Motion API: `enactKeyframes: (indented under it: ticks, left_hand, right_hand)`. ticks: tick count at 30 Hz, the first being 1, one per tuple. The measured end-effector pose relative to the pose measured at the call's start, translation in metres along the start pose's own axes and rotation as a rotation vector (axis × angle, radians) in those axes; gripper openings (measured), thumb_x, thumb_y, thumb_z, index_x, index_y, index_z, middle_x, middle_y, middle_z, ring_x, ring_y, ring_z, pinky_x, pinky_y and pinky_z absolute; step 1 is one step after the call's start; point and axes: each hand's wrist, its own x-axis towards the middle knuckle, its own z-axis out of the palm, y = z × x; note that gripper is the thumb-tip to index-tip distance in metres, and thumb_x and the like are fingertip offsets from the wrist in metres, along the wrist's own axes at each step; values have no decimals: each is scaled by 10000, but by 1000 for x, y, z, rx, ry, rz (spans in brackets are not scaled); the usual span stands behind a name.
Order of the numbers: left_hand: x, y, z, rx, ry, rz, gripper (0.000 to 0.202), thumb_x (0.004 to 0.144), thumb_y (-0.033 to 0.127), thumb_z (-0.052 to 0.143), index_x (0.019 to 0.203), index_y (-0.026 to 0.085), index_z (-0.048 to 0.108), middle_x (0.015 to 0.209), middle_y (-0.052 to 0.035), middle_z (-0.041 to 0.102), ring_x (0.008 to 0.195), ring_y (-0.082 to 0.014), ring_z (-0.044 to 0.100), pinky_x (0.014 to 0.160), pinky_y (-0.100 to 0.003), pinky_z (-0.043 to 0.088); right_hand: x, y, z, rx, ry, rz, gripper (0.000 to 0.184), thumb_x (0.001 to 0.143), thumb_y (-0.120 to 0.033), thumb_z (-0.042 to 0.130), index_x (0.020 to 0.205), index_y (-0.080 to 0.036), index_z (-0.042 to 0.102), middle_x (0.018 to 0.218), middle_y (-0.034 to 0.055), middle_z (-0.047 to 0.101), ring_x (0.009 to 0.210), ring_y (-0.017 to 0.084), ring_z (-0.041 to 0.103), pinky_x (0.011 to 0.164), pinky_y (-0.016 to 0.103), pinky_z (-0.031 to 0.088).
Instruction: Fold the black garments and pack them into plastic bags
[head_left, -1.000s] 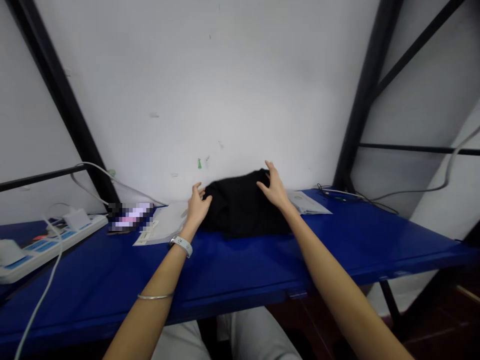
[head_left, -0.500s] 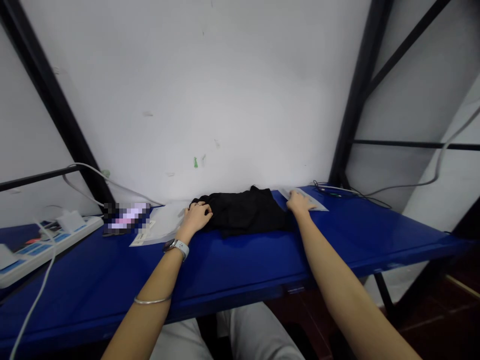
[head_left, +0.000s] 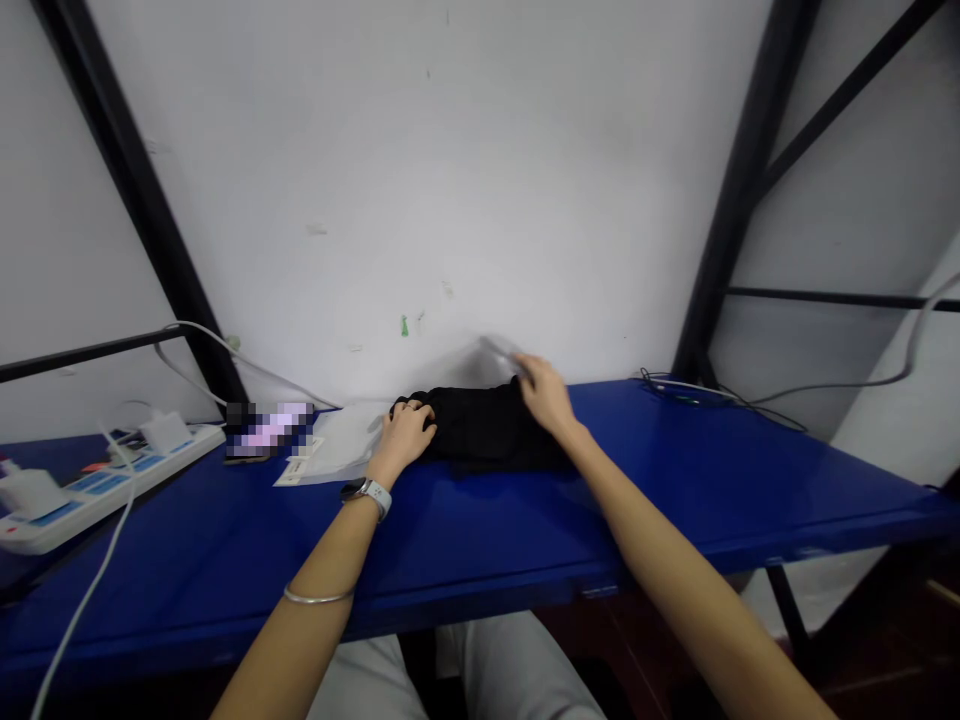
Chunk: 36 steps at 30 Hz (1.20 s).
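Observation:
A folded black cloth (head_left: 480, 430) lies on the blue table against the wall. My left hand (head_left: 407, 437) is at its left end, fingers bent and gripping the fabric edge. Above the cloth's right part, my right hand (head_left: 546, 392) holds a thin, pale, plastic-looking sheet (head_left: 501, 352) between closed fingers. The sheet is raised, tilted and smeared by motion, so its kind is unclear. Beside my left hand lies a whitish translucent packet (head_left: 341, 440) with a printed strip along its left edge.
A phone (head_left: 266, 432), partly pixelated, lies left of the packet. Farther left is a white power strip (head_left: 112, 490) with plugs and a hanging white cable (head_left: 97, 570). Thin cables (head_left: 675, 388) lie at the table's back right. Black frame posts (head_left: 724, 220) stand at both sides.
My right hand has lifted the pale sheet off the table at the right and carried it left above the black cloth. My left hand stays at the cloth's left end. The view has shifted slightly.

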Motion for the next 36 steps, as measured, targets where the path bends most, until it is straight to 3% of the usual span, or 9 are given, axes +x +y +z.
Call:
enactKeyframes:
  ticks: [3, 6, 10, 14, 17, 20, 25, 32, 36]
  left_hand:
    - [-1, 1, -1, 11, 5, -2, 207, 866, 280, 497, 1018, 233, 629, 1219, -78, 576, 1167, -302, 446, 923, -479, 385]
    - [-1, 2, -4, 44, 43, 6, 193, 879, 254, 462, 958, 218, 635, 1129, -79, 617, 1109, -290, 485, 900, -459, 389]
    - [-3, 7, -7, 82, 143, 7, 222, 905, 218, 405, 887, 206, 626, 1038, -77, 643, 1036, -257, 516, 868, -411, 385]
    - [-6, 15, -10, 25, 224, 108, 190, 916, 241, 442, 1015, 216, 603, 1088, -67, 634, 1057, -237, 505, 871, -385, 369]
    - [-8, 22, -12, 5, 270, 246, 260, 917, 298, 490, 1162, 250, 560, 1176, -51, 603, 1108, -239, 476, 887, -386, 352]
    - [-9, 28, -14, 17, 267, 359, 245, 919, 337, 502, 1140, 269, 587, 1181, -35, 604, 1123, -232, 457, 890, -381, 338]
    - [-7, 29, -9, 50, 240, 449, 153, 923, 280, 503, 925, 211, 641, 1001, -41, 660, 1047, -216, 490, 863, -373, 335]
    - [-5, 27, -7, 114, 277, 513, 203, 948, 258, 436, 911, 196, 625, 1007, -60, 670, 1042, -233, 483, 872, -396, 323]
    - [-2, 24, -14, 117, 310, 420, 222, 959, 259, 398, 954, 223, 617, 984, -58, 673, 1041, -241, 469, 875, -416, 307]
  right_hand:
    - [-14, -31, 13, -206, -340, -169, 557, 821, -168, 516, 1366, -259, 446, 1414, 116, 435, 1266, 300, 405, 956, 471, 392]
    - [-21, -41, 12, -304, -483, -163, 513, 799, -160, 556, 1300, -257, 504, 1298, 122, 529, 1116, 284, 535, 884, 427, 422]
    - [-13, -33, 0, -266, -454, -51, 260, 804, -155, 575, 1056, -181, 634, 1012, 108, 658, 885, 236, 631, 734, 308, 445]
    - [-5, -31, 0, 1, -397, -90, 76, 810, -133, 611, 867, -148, 660, 829, 73, 680, 792, 187, 632, 692, 256, 437]
    - [-6, -41, 4, 190, -367, -171, 85, 823, -101, 592, 817, -144, 665, 781, 57, 686, 733, 166, 627, 692, 257, 445]
    - [-11, -51, 6, 268, -364, -272, 158, 854, -82, 535, 812, -154, 670, 802, 54, 690, 742, 163, 626, 724, 272, 452]
    - [-19, -57, 11, 141, -366, -356, 62, 867, -185, 589, 875, -154, 642, 877, 64, 657, 755, 164, 608, 677, 256, 428]
    - [-22, -63, 13, -92, -328, -450, 194, 953, -205, 446, 1047, -182, 614, 912, 63, 609, 767, 149, 559, 632, 237, 358]
    - [-14, -57, 0, -167, -269, -466, 213, 948, -171, 412, 990, -199, 619, 946, 63, 590, 736, 144, 522, 605, 249, 322]
